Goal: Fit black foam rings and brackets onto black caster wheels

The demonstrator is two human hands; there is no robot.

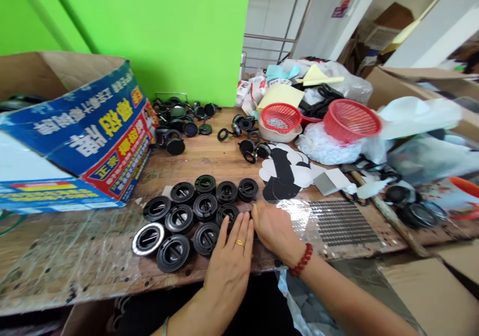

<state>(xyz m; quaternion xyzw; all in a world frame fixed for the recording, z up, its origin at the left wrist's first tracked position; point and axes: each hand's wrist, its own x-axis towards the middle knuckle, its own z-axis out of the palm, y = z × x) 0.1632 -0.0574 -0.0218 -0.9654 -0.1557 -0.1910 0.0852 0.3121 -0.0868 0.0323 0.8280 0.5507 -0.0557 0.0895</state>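
Note:
Several round black plastic parts (179, 218) with slotted centres stand in a cluster on the wooden table. One at the near left carries a white ring (148, 239). My left hand (232, 256), wearing a gold ring, lies with fingers stretched out flat over the right side of the cluster, its fingertips touching a round part (227, 215). Pressed close beside those fingertips is my right hand (275, 228), with a red bead bracelet; its fingers are curled closed, and whatever they hold is hidden. To its right lies a clear sheet bearing rows of small dark dots (344, 221).
A blue printed carton (93, 136) stands at left, with black headphone-like parts (179, 119) behind. White and black cut-outs (286, 168), a red basket (352, 120), a smaller red basket (279, 116) and bagged materials fill the back right. A wooden-handled tool (391, 213) lies near the right edge.

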